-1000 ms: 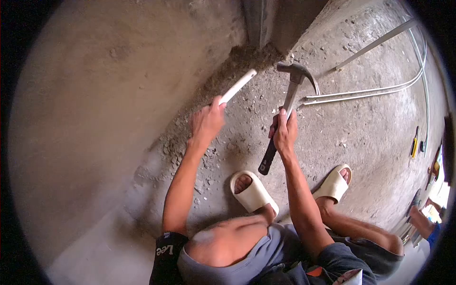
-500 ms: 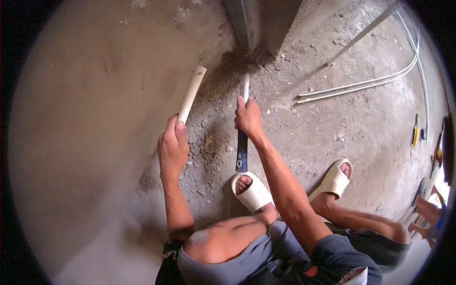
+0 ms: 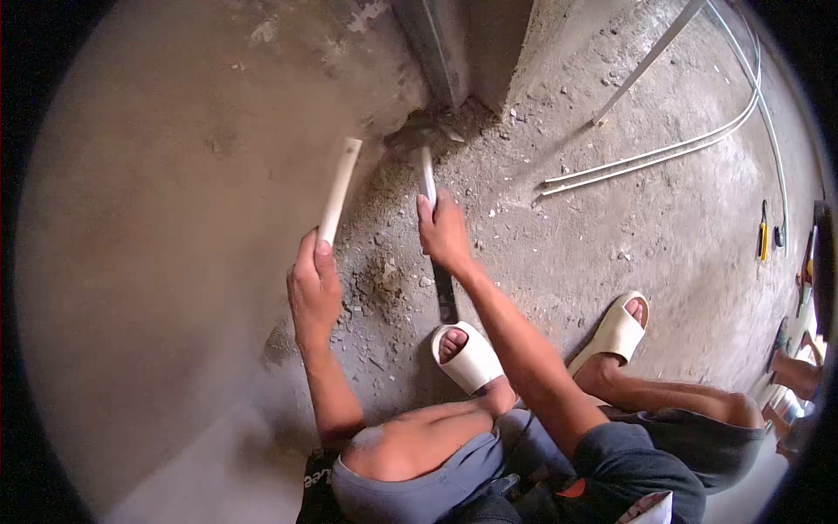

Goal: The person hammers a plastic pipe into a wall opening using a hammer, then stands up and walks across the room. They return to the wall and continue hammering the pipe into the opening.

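Note:
My left hand [image 3: 315,293] is closed around the lower end of a short white pipe [image 3: 340,188], which points up and leans slightly right, with a small dark mark near its top. My right hand [image 3: 443,231] grips a hammer [image 3: 427,170] by its shaft. The dark handle end runs down below the fist toward my left sandal [image 3: 471,360]. The hammer's dark head is a little blurred, just in front of the base of a post at the wall. Grey rubble [image 3: 375,288] lies below and between my hands.
A concrete wall [image 3: 192,175] rises on the left, meeting a dark post [image 3: 428,52]. Thin white strips [image 3: 646,162] lie on the gritty floor at right, beside a leaning bar [image 3: 650,65]. A yellow-handled tool [image 3: 764,240] lies farther right. Another person's limbs show at the right edge.
The hammer has tilted left, and its head now shows near the post's base. My right hand has shifted slightly left and down. The white pipe has moved a little left and lower.

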Demonstrator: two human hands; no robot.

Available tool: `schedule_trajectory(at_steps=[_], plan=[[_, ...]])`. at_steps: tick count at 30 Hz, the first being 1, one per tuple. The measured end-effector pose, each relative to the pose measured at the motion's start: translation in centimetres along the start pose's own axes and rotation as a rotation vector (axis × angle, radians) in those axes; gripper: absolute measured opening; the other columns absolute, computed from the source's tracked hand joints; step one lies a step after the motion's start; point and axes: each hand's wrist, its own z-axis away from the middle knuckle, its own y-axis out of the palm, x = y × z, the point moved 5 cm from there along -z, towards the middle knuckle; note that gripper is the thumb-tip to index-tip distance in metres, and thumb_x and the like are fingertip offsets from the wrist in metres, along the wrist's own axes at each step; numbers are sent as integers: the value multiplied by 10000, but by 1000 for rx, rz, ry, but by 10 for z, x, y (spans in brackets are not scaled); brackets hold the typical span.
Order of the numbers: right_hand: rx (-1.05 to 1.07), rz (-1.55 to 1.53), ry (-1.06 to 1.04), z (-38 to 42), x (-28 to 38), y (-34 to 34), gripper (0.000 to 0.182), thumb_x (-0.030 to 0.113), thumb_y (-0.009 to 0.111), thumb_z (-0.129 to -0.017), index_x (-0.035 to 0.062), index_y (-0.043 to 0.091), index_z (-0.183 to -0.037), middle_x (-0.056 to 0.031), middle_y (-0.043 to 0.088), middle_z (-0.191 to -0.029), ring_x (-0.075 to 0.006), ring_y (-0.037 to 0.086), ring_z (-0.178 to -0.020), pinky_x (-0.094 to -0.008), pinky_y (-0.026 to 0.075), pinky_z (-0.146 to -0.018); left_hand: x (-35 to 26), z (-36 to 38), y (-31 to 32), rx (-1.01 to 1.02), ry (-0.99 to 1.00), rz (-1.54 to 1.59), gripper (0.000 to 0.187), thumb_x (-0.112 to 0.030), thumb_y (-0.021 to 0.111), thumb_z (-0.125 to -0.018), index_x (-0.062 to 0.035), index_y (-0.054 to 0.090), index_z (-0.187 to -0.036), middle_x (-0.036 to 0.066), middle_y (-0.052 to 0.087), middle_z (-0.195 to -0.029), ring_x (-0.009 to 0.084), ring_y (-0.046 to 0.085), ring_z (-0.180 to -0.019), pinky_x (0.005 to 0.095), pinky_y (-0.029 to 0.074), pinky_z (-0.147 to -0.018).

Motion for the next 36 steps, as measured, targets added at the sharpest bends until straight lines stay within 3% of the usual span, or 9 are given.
schedule_trajectory(at_steps=[6,10,11,16,18,22,26,30,36], plan=[[-473,-616,-278,39,32,-43,197,235,448,-964,60,428,-876,-16,477,-599,-80,478,-457,-234,372,-375,24,12,-10,-6,-48,28,404,-330,366,-970,0,524,-1141,152,526,-672,270,527,-620,390,428,-609],[-388,149,-303,-19,-26,10,217,218,456,-951,13,444,-881,-90,498,-594,-169,512,-447,-315,404,-380,19,16,-10,6,-37,-13,390,-317,367,-973,1,526,-1133,140,529,-678,251,530,-625,376,431,-611],[-127,198,-131,-37,-29,11,236,201,503,-901,-26,443,-897,-266,593,-714,-460,589,-675,-527,448,-591,17,17,-8,9,-50,5,391,-315,366,-975,2,526,-1137,143,530,-682,254,529,-625,375,431,-612],[-248,-216,-104,8,17,-37,210,204,497,-915,-2,462,-939,-195,560,-627,-379,580,-567,-449,448,-546,11,9,-6,-85,54,123,474,-412,365,-974,14,526,-1105,27,438,-631,131,424,-565,302,357,-519],[-409,-566,-236,23,24,-35,206,223,458,-948,23,429,-908,-97,504,-622,-138,497,-447,-325,407,-381,13,12,-6,-9,-28,46,392,-311,377,-971,4,528,-1148,152,539,-696,274,540,-640,391,433,-623],[-562,132,-362,-25,-30,20,211,244,475,-940,41,448,-891,-108,520,-631,-177,506,-433,-359,411,-379,18,11,1,-13,-20,-8,382,-309,386,-966,-4,534,-1140,162,549,-708,307,551,-653,408,434,-629],[187,-434,174,-32,-33,-17,255,278,462,-955,50,422,-847,-36,465,-543,-159,483,-397,-325,403,-369,17,-12,29,1,73,12,413,-355,401,-966,-10,537,-1149,63,502,-668,170,512,-619,329,427,-596],[58,-560,192,21,-54,-51,216,272,451,-961,80,386,-888,-15,446,-585,-133,455,-396,-282,395,-341,17,-52,110,179,214,40,337,-254,452,-944,-46,542,-1194,247,621,-861,424,607,-812,473,471,-690],[-23,-600,125,28,-55,-66,207,261,436,-967,77,392,-884,-20,452,-580,-121,449,-389,-284,390,-348,36,-96,179,233,245,-146,394,-335,404,-951,-103,518,-1248,270,614,-951,447,592,-880,512,472,-728]])
